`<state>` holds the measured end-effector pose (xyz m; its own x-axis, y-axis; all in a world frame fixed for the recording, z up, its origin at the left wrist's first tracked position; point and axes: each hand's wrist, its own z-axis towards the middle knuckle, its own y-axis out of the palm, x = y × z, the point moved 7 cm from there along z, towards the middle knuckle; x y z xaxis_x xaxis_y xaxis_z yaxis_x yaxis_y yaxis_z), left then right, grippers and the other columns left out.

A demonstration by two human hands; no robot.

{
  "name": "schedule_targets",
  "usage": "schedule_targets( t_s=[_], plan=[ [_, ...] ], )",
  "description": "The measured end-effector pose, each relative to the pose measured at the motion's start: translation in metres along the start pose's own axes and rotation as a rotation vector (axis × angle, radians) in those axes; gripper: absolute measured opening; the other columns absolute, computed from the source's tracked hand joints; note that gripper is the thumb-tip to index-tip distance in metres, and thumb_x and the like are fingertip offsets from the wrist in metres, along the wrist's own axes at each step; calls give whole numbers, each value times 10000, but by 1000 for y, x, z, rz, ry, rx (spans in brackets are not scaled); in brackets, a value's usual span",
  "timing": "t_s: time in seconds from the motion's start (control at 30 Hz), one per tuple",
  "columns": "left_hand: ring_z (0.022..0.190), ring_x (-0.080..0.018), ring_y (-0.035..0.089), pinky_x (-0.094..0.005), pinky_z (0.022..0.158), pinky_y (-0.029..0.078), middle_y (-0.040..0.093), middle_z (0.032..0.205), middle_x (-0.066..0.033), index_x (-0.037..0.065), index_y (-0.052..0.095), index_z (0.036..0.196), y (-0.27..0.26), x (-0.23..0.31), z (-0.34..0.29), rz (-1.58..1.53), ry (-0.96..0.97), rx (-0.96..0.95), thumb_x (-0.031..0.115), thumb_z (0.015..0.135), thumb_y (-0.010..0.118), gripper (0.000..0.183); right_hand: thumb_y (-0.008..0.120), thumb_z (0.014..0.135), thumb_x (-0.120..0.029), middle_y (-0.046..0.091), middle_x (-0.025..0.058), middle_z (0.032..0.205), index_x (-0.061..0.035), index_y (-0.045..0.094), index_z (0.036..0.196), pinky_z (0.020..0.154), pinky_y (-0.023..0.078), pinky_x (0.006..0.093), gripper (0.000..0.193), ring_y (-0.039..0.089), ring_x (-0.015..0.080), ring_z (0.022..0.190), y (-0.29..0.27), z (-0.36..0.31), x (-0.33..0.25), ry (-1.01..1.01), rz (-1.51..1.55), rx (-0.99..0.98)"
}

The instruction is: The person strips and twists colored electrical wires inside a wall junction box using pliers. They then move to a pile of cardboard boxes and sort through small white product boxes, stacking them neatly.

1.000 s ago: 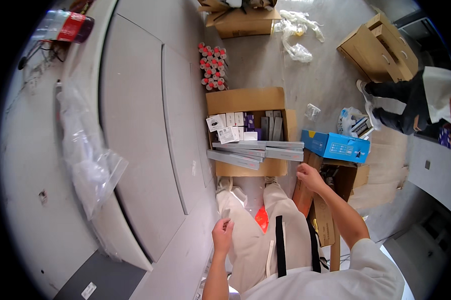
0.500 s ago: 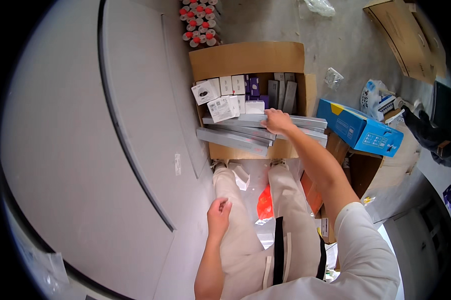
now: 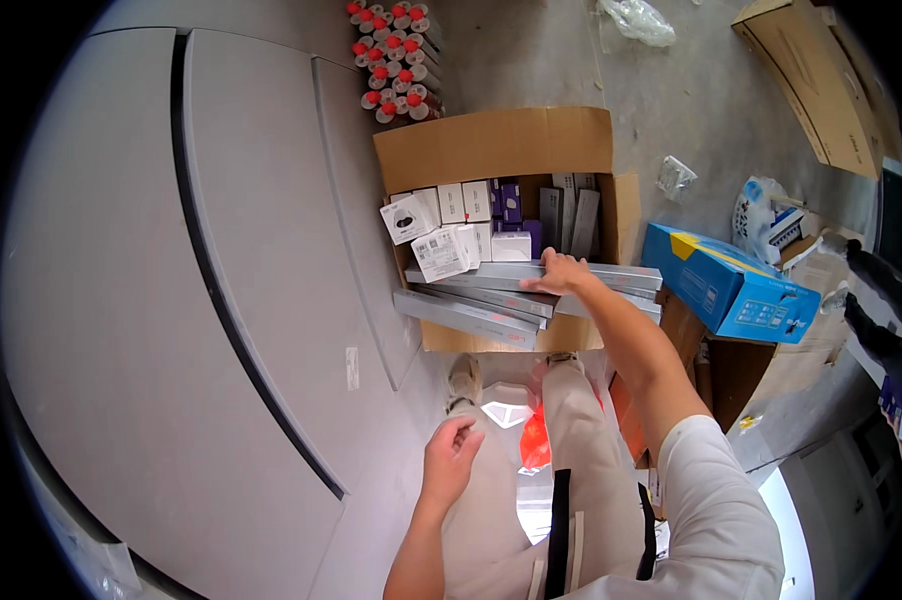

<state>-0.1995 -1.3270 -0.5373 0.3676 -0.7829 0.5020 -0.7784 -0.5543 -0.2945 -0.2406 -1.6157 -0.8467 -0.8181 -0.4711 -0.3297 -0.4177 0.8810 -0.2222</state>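
Observation:
My right hand (image 3: 561, 273) reaches over the front of an open cardboard carton (image 3: 491, 140) on the floor. Its thumb and fingers grip a long, slim grey box (image 3: 611, 277) across its width. More long grey boxes (image 3: 471, 318) lie slanted beneath and in front of that one, across the carton's near side. Behind them sit small white boxes (image 3: 451, 203), some purple boxes (image 3: 511, 203) and upright dark grey boxes (image 3: 584, 222). My left hand (image 3: 451, 460) hovers above my left leg, half curled with the thumb apart, holding nothing.
A grey panelled wall (image 3: 261, 250) runs along the left. Several red-tipped tubes (image 3: 396, 60) stand beyond the carton. At right, a blue box (image 3: 721, 280) rests on another cardboard box (image 3: 741, 365). An orange-red bag (image 3: 536, 440) lies between my legs. Clear plastic (image 3: 639, 20) lies on the floor.
The view has shifted, so the carton sits lower in it. My left hand has loosened from a tighter curl. My left foot has moved back from the carton. The right hand stays on the long box.

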Motion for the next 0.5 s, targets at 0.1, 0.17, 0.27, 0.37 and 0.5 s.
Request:
schedule_targets(
  t_s=[0.1,0.17,0.27,0.37,0.5],
  plan=[
    [925,-120,629,-285,824,533,671,1100,-41,-7,606,1318,29,-52,58,-185,-110,-100,193,970,740,423,680,724,-880,519,203,1537,-75,444,1532,1195,318,545,1164,467,375,1446,11,12,10,15,28,-109],
    [970,-150,629,-322,865,529,646,1174,-78,-1,546,1388,44,-78,100,-169,-197,-25,210,952,759,530,658,734,-888,481,207,1580,-77,385,1594,1218,300,543,1214,444,372,1473,8,20,11,-4,-1,-127],
    [1166,-258,565,-395,1002,473,569,1306,-171,-19,444,1475,41,-59,155,28,-84,211,238,920,791,703,709,850,-701,404,256,1620,-54,316,1630,1235,321,476,1087,409,411,1489,1,37,14,-124,292,64],
    [1388,-427,390,-507,1146,364,366,1519,-273,1,352,1555,22,-2,193,335,278,505,263,891,816,852,830,833,-502,406,285,1596,-75,350,1611,1201,386,464,1009,426,440,1464,-11,42,-11,-344,330,305],
    [1433,-463,341,-529,1191,313,284,1569,-286,50,322,1579,20,47,256,416,317,604,320,835,869,962,855,795,-520,479,238,1539,-132,427,1561,1168,423,493,960,471,463,1411,3,62,-53,-183,163,338]
  ],
)
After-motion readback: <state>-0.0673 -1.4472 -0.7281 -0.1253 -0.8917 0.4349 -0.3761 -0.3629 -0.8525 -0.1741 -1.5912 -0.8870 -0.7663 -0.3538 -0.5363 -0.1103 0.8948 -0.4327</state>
